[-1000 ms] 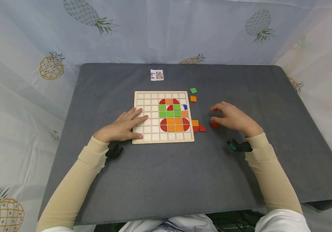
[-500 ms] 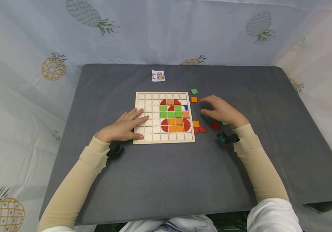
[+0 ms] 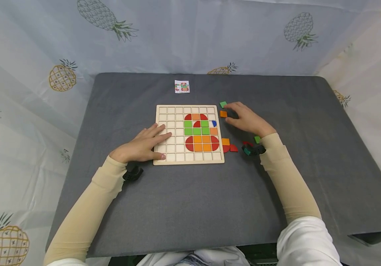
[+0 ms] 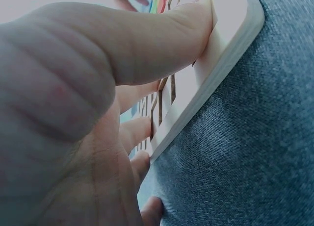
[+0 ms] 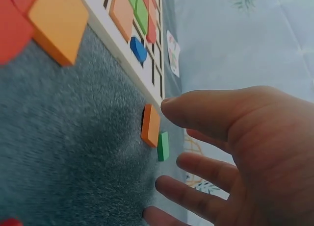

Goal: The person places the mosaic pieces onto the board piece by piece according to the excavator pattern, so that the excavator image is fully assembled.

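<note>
A wooden grid board (image 3: 170,157) lies on the table, its right half partly filled with red, green and orange tiles and one small blue tile (image 3: 214,123). My left hand (image 3: 140,145) rests with fingers spread on the board's left edge, the thumb lying on the rim in the left wrist view. Just off the board's upper right corner, my right hand (image 3: 248,119) hovers with fingers apart and nothing held. Closest to its fingertips are a green tile (image 3: 223,105) and an orange square tile (image 3: 223,114), both flat on the table.
A small printed pattern card (image 3: 182,87) lies behind the board. Right of the board are another orange tile (image 3: 225,142), a red tile (image 3: 234,148) and a green tile (image 3: 257,139). The table (image 3: 177,207) has a grey cloth; a pineapple-print curtain (image 3: 190,37) hangs behind.
My right hand has moved left and away from me, from beside the red tiles to the green and orange tiles at the board's upper right. The left hand has stayed on the board.
</note>
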Demonstrator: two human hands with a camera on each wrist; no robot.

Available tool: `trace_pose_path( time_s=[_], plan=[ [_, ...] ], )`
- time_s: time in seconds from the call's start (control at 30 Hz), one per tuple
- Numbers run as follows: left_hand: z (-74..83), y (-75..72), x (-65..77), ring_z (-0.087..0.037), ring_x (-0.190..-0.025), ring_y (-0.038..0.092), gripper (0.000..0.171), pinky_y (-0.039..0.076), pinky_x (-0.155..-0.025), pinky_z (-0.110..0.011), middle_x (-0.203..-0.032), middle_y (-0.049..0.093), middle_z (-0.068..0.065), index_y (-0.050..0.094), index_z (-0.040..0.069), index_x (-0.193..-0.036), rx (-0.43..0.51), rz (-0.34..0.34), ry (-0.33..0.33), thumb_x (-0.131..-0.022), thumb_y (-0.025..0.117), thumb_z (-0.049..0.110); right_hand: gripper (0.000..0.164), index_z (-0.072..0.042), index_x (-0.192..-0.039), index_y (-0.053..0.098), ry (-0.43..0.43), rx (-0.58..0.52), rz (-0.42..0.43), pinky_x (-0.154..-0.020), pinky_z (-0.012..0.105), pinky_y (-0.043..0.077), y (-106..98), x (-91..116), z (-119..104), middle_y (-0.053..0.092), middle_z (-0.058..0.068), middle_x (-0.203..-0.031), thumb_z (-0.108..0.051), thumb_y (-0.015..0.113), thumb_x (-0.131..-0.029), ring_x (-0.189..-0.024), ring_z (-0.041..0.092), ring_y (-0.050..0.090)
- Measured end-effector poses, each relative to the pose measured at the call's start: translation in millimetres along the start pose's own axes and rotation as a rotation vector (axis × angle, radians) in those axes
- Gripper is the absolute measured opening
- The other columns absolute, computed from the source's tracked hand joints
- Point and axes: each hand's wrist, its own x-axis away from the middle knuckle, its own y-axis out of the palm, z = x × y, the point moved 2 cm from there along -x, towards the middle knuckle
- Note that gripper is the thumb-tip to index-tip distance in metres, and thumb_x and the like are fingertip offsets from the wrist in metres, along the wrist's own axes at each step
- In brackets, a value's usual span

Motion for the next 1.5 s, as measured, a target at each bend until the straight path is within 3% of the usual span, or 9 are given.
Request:
trace_pose_path(
  time_s=[0.33,0.57,0.8,1.03,1.33,1.5],
  plan=[
    [-1.9,0.8,0.4,-0.039,-0.159,-0.001,0.079,0.005,-0.125,-0.065,-0.171,0.012,-0.017,0.033,0.014,-0.160,0.007,0.007,0.008,-0.094,0.072,0.031,0.057,-0.010,-0.157,0.036,-0.022,0.029,-0.014,-0.109,0.056,0.042,-6,-25,5,0.037,0.019,-0.158,-0.019,0.054,-0.103,-0.126,0.036,0.048],
    [-2.0,1.5,0.6,-0.039,-0.159,0.000,0.079,0.005,-0.125,-0.065,-0.171,0.011,-0.017,0.033,0.014,-0.160,0.006,0.002,0.007,-0.093,0.072,0.032,0.053,-0.008,-0.155,0.041,-0.026,0.111,-0.003,-0.119,0.056,0.033,-5,-45,3,0.035,0.020,-0.160,-0.009,0.048,-0.103,-0.146,0.040,0.034],
    [-0.9,0.3,0.1,-0.039,-0.159,-0.001,0.079,0.005,-0.125,-0.065,-0.171,0.010,-0.017,0.033,0.014,-0.160,0.001,0.000,0.009,-0.094,0.072,0.032,0.045,-0.009,-0.146,0.055,0.054,0.180,0.017,-0.103,0.053,0.046,-8,-56,-3,0.048,0.020,-0.142,-0.013,0.053,-0.102,-0.117,0.034,0.051],
    [0.2,-1.1,0.1,-0.040,-0.159,0.000,0.079,0.006,-0.125,-0.065,-0.171,0.011,-0.017,0.033,0.014,-0.160,0.000,0.004,0.014,-0.094,0.072,0.031,0.043,-0.009,-0.143,0.057,0.103,0.209,0.054,-0.100,0.055,0.049,-12,-56,-8,0.054,0.017,-0.130,-0.023,0.058,-0.102,-0.112,0.033,0.054],
    [-1.0,-0.2,1.2,-0.040,-0.159,0.000,0.079,0.006,-0.125,-0.065,-0.171,0.010,-0.017,0.033,0.013,-0.160,0.004,0.004,0.011,-0.093,0.072,0.032,0.043,-0.004,-0.141,0.057,-0.048,0.041,0.090,-0.101,0.049,0.051,-11,-52,-44,0.055,0.017,-0.131,-0.021,0.060,-0.102,-0.117,0.032,0.055],
    [-2.1,-0.2,0.9,-0.039,-0.159,-0.001,0.079,0.006,-0.125,-0.065,-0.171,0.010,-0.017,0.033,0.014,-0.160,0.005,0.006,0.016,-0.094,0.072,0.032,0.041,-0.005,-0.138,0.060,-0.152,-0.013,0.082,-0.094,0.045,0.051,-4,-50,-74,0.057,0.014,-0.128,-0.021,0.063,-0.101,-0.108,0.029,0.056]
  ],
)
